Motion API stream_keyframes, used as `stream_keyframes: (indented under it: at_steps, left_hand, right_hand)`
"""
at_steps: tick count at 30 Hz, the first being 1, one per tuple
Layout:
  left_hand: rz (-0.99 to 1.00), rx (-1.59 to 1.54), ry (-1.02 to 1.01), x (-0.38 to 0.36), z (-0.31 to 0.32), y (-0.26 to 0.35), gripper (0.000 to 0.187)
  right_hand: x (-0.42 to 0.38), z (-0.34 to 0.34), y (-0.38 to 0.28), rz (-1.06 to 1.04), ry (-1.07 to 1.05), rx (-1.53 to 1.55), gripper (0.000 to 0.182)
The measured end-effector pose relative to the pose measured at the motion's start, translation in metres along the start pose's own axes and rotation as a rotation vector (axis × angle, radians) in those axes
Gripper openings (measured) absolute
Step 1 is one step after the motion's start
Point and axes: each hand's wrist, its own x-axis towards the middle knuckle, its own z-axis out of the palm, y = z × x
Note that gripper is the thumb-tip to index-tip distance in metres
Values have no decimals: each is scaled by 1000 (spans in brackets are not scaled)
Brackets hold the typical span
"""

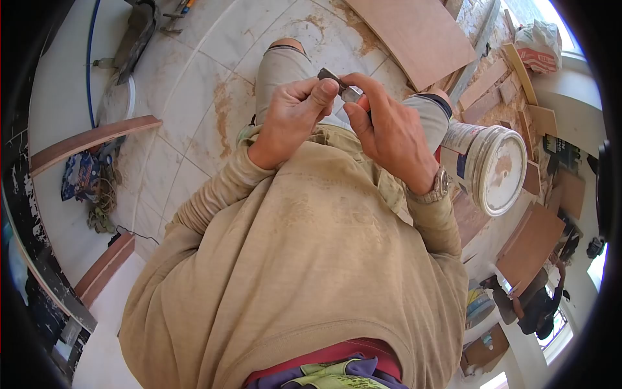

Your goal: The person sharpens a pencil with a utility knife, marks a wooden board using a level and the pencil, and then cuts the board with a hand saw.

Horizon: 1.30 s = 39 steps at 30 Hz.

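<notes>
Above my lap, both hands are at one small metal tool (pixel 350 94) with a dark end, a silver middle and a bit of orange. My left hand (pixel 293 118) is closed, thumb and fingers pinching at the dark end; what else it may hold is hidden. Around the orange part curls my right hand (pixel 396 135), its thumb and forefinger at the silver section. The palm covers the rest of the tool, so its exact kind does not show. A wristwatch (pixel 442 184) sits on my right wrist.
A dirty white bucket (pixel 500 170) stands close to my right. Beyond my knees lies a wood panel (pixel 414 39) on the tiled floor (pixel 210 84). Wood boards (pixel 486 84) and a sack (pixel 539 47) are at far right. A person (pixel 541 305) is lower right.
</notes>
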Motion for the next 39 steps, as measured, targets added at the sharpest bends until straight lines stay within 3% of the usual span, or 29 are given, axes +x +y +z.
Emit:
stream_keyframes:
  at_steps: [5,23,26,29,39]
  left_hand:
    - [26,-70,59,0,8,16,44]
    - [40,80,21,4,-3,-5,39]
    - [-44,-178,-33,5,-2,-2,44]
    - [-44,-162,-62,2,-2,5,47]
    - [-35,-198,-138,-2,-6,5,53]
  right_hand:
    - [5,-2,-10,79,-23,132,36]
    - [3,6,3,-3,43,33,42]
    - [3,2,5,56,104,158,42]
    - [2,-5,6,69,150,177,41]
    - [2,-1,-6,42,-44,114,47]
